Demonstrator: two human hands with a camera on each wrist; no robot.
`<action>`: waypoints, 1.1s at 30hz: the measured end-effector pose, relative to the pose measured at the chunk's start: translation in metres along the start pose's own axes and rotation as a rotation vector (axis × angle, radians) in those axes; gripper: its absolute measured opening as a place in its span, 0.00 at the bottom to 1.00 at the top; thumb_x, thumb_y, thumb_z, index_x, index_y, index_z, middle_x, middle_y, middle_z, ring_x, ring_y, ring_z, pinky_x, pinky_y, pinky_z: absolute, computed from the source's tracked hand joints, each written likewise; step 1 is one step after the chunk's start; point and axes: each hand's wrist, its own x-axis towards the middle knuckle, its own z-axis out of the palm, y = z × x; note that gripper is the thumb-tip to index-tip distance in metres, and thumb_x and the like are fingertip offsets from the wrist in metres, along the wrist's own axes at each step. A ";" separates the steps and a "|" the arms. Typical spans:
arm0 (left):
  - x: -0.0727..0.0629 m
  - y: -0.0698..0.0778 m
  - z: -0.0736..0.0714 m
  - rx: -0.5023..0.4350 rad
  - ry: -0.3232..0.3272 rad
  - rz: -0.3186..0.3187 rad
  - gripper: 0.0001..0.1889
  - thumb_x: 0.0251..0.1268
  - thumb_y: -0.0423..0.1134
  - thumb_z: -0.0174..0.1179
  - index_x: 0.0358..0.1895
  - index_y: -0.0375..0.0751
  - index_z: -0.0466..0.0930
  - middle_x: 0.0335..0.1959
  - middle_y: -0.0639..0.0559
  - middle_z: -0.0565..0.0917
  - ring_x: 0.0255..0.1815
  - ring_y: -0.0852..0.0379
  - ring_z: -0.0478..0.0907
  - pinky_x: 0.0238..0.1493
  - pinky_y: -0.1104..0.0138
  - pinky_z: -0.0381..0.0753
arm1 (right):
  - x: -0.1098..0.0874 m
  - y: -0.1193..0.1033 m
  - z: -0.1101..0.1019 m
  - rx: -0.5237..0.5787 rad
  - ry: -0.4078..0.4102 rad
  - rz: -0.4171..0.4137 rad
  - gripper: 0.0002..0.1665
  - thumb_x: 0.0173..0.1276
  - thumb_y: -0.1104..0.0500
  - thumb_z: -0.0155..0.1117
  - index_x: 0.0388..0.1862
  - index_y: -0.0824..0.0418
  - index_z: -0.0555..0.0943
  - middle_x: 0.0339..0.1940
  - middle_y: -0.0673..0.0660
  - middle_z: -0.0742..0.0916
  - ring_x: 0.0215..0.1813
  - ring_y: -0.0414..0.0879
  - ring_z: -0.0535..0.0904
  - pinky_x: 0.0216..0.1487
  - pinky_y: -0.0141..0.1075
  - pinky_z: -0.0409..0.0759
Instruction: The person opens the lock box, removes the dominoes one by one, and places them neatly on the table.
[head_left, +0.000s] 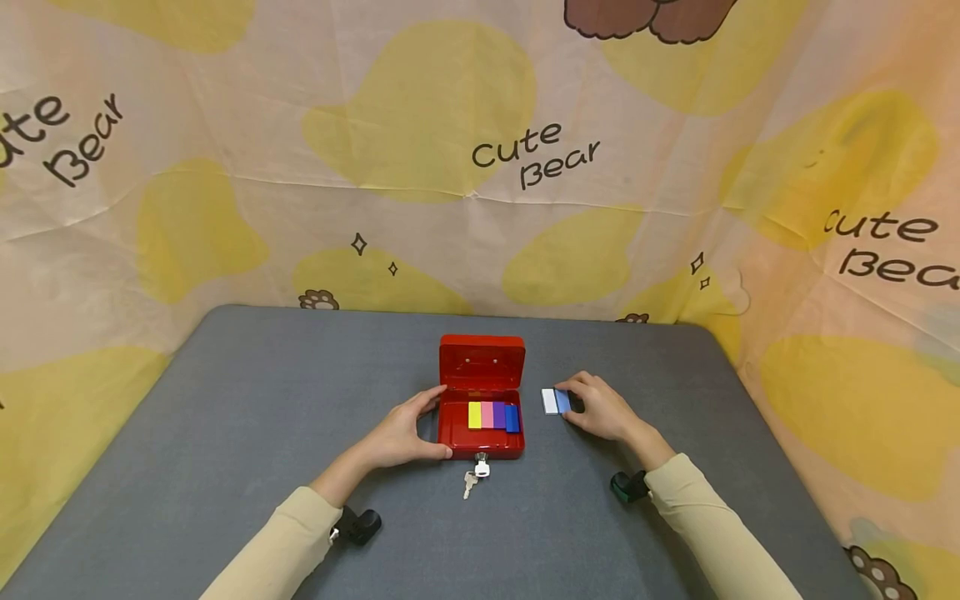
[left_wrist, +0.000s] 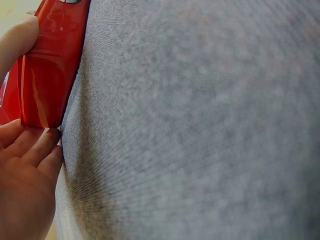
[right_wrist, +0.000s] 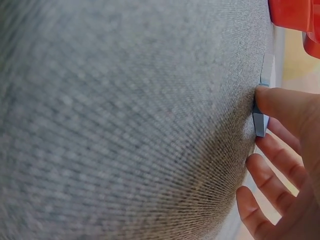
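Observation:
A small red cash box [head_left: 444, 437] stands on the table with its lid [head_left: 482, 362] raised. My left hand [head_left: 401, 431] holds the box by its left side, thumb at the front corner and fingers along the side wall [left_wrist: 42, 85]. Inside lie a yellow block [head_left: 475, 415], a pink block [head_left: 487, 415], a purple block [head_left: 499, 415] and a blue block [head_left: 512, 418], side by side. To the right of the box, my right hand [head_left: 600, 407] pinches a light blue block [head_left: 562, 402] between thumb and fingers. A white block [head_left: 549, 402] lies against its left side.
A key [head_left: 482, 469] sits in the lock at the box's front, with a second key [head_left: 470, 482] hanging beside it. The grey table [head_left: 300, 375] spreads around the box. Behind it hangs a patterned cloth [head_left: 420, 125].

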 end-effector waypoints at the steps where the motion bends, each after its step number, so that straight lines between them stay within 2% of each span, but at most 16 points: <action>1: 0.000 0.000 0.000 0.000 -0.001 0.000 0.48 0.40 0.48 0.73 0.69 0.48 0.58 0.65 0.49 0.66 0.64 0.50 0.68 0.62 0.52 0.68 | 0.000 0.000 0.000 0.000 -0.005 0.004 0.25 0.54 0.59 0.69 0.53 0.61 0.79 0.47 0.57 0.80 0.44 0.49 0.75 0.45 0.44 0.77; 23: 0.001 0.000 -0.001 -0.003 -0.008 0.006 0.48 0.40 0.48 0.73 0.69 0.48 0.57 0.66 0.49 0.66 0.64 0.49 0.67 0.62 0.53 0.68 | -0.001 -0.003 -0.006 0.042 -0.015 0.008 0.27 0.55 0.60 0.68 0.55 0.61 0.77 0.48 0.60 0.79 0.45 0.51 0.76 0.46 0.47 0.77; 33: 0.000 0.001 -0.001 -0.004 -0.005 0.005 0.48 0.40 0.47 0.73 0.69 0.47 0.58 0.65 0.48 0.67 0.63 0.49 0.68 0.61 0.53 0.68 | 0.001 -0.008 -0.009 0.088 0.086 0.032 0.18 0.58 0.61 0.66 0.49 0.60 0.80 0.43 0.57 0.81 0.42 0.50 0.76 0.43 0.44 0.77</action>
